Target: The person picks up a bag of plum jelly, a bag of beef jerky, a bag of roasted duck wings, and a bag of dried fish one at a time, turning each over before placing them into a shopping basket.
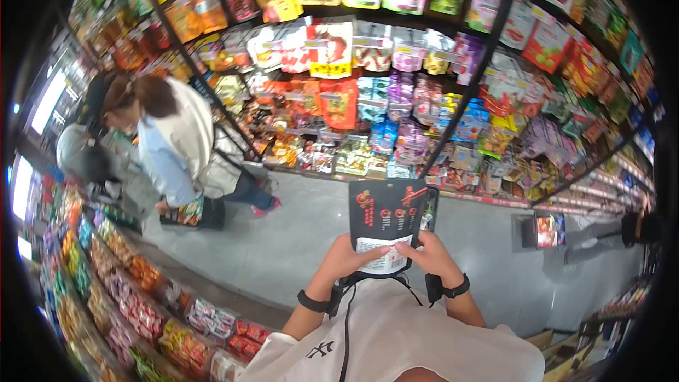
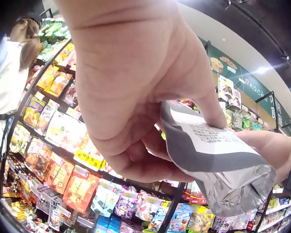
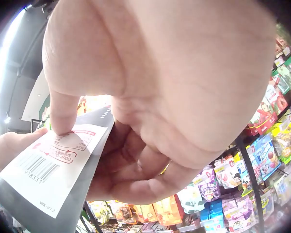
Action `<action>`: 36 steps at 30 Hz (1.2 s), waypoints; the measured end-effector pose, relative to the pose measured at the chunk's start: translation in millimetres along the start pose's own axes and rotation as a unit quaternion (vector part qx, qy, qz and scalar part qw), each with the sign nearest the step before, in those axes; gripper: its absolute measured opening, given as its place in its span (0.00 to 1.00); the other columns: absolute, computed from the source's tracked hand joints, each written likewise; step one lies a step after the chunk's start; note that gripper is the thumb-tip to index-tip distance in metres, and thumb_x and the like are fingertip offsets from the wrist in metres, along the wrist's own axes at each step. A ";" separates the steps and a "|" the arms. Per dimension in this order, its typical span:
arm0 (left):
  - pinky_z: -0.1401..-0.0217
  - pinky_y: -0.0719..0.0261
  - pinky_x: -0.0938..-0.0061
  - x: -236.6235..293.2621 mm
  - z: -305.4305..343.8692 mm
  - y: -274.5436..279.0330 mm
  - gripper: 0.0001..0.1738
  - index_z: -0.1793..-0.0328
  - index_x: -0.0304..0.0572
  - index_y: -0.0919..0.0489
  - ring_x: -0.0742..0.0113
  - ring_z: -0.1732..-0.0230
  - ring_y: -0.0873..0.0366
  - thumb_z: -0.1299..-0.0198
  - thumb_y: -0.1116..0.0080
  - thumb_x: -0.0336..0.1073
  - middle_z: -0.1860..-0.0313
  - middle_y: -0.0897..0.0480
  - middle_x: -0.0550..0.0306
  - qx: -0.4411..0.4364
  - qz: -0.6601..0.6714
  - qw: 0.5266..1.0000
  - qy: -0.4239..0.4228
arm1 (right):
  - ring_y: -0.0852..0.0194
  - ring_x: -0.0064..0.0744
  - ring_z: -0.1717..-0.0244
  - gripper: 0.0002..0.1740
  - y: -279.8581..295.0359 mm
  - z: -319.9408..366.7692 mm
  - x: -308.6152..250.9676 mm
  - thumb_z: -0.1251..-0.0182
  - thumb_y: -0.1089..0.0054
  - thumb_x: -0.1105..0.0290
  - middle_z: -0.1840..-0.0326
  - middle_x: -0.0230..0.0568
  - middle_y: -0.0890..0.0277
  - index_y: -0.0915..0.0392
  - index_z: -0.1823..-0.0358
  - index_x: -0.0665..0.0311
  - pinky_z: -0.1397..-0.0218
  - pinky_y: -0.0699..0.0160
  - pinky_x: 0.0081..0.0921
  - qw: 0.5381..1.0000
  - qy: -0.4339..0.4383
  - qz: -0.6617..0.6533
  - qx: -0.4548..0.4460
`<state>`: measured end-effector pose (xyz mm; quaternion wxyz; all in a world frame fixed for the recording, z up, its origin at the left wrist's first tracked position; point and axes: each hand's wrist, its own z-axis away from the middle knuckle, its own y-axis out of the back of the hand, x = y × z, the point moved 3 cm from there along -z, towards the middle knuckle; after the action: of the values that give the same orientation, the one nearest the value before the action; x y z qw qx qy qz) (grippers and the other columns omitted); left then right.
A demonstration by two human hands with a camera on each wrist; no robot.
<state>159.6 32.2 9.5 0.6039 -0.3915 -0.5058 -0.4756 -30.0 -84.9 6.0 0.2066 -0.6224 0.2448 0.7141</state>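
A dark grey snack pouch [image 1: 382,216] with red and white print stands in front of the chest, its white label [image 1: 385,258] low on the side facing me. My left hand [image 1: 346,258] holds its left edge, thumb across the label and fingers curled behind. On the opposite edge, my right hand [image 1: 433,256] grips it the same way. The left wrist view shows the pouch's crinkled silver bottom [image 2: 242,189] folded out below the thumb. A barcode [image 3: 36,168] and red print show on the label in the right wrist view, beside the right thumb.
Ahead, a tall shelf [image 1: 339,85] carries rows of hanging snack bags. Bins of wrapped candy [image 1: 141,311] curve along the left. A person in a white vest [image 1: 173,127] stands at the left near a dark basket [image 1: 191,213]. Another basket [image 1: 548,230] sits on the grey floor at right.
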 end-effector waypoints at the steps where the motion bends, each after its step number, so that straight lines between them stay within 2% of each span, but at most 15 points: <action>1: 0.49 0.15 0.71 -2.4 1.0 -0.6 0.22 0.42 0.36 0.12 0.70 0.54 0.12 0.38 0.22 0.40 0.53 0.08 0.54 0.003 0.002 1.000 -0.004 | 0.20 0.18 0.55 0.18 1.1 -0.2 1.4 0.25 0.30 0.65 0.52 0.33 0.13 0.17 0.42 0.69 0.52 0.19 0.24 1.000 -0.014 0.013 -0.007; 8: 0.46 0.15 0.71 3.0 19.9 -0.5 0.22 0.41 0.37 0.13 0.70 0.51 0.12 0.38 0.23 0.39 0.50 0.09 0.54 0.047 -0.011 0.999 0.025 | 0.19 0.21 0.56 0.18 1.3 -12.3 17.9 0.28 0.28 0.65 0.54 0.37 0.12 0.16 0.45 0.71 0.52 0.19 0.26 0.998 -0.020 0.042 -0.029; 9: 0.46 0.15 0.71 0.0 23.7 -0.8 0.22 0.41 0.37 0.13 0.70 0.51 0.12 0.38 0.23 0.39 0.49 0.09 0.54 0.060 -0.019 0.998 0.027 | 0.18 0.21 0.57 0.18 -2.3 -14.2 13.6 0.29 0.28 0.65 0.54 0.37 0.11 0.16 0.46 0.71 0.53 0.19 0.26 0.999 -0.030 0.016 -0.038; 12: 0.46 0.15 0.71 -10.0 32.0 -5.2 0.22 0.40 0.37 0.13 0.69 0.50 0.12 0.37 0.23 0.39 0.49 0.09 0.54 0.085 0.000 0.996 0.030 | 0.18 0.20 0.57 0.18 -2.0 -20.2 18.8 0.29 0.28 0.66 0.54 0.38 0.11 0.16 0.45 0.71 0.53 0.19 0.25 0.995 -0.034 0.051 -0.078; 17: 0.46 0.15 0.71 -9.0 42.6 -12.1 0.23 0.39 0.37 0.14 0.68 0.50 0.12 0.37 0.23 0.39 0.49 0.09 0.54 0.125 0.010 0.992 0.031 | 0.20 0.20 0.58 0.19 -3.3 -25.2 14.7 0.29 0.28 0.66 0.55 0.37 0.12 0.17 0.44 0.71 0.53 0.20 0.24 0.992 -0.003 0.052 -0.116; 20: 0.47 0.15 0.70 -12.3 42.7 -19.3 0.24 0.39 0.39 0.14 0.66 0.52 0.10 0.36 0.24 0.44 0.51 0.08 0.52 0.146 0.025 0.989 0.013 | 0.21 0.20 0.57 0.19 1.5 -27.6 19.8 0.28 0.29 0.65 0.54 0.36 0.12 0.17 0.44 0.71 0.52 0.20 0.25 0.990 0.003 0.060 -0.128; 28: 0.47 0.15 0.71 -20.6 31.0 -32.1 0.24 0.39 0.40 0.14 0.67 0.51 0.11 0.36 0.24 0.44 0.51 0.08 0.53 0.124 0.021 0.992 0.017 | 0.20 0.20 0.53 0.19 15.7 -19.3 11.7 0.27 0.30 0.65 0.52 0.35 0.12 0.17 0.41 0.70 0.47 0.20 0.25 0.990 -0.014 0.050 -0.130; 36: 0.48 0.15 0.70 -11.4 17.0 -40.2 0.24 0.39 0.40 0.14 0.67 0.52 0.10 0.37 0.24 0.45 0.51 0.08 0.53 0.093 -0.013 0.995 0.021 | 0.20 0.20 0.52 0.18 28.6 -8.4 12.1 0.26 0.31 0.66 0.50 0.35 0.13 0.17 0.42 0.70 0.46 0.19 0.25 0.996 -0.021 0.013 -0.091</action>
<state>116.1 40.8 1.0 0.6419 -0.3172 -0.5398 -0.4426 -42.3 -112.9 -4.2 0.1453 -0.6203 0.1827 0.7488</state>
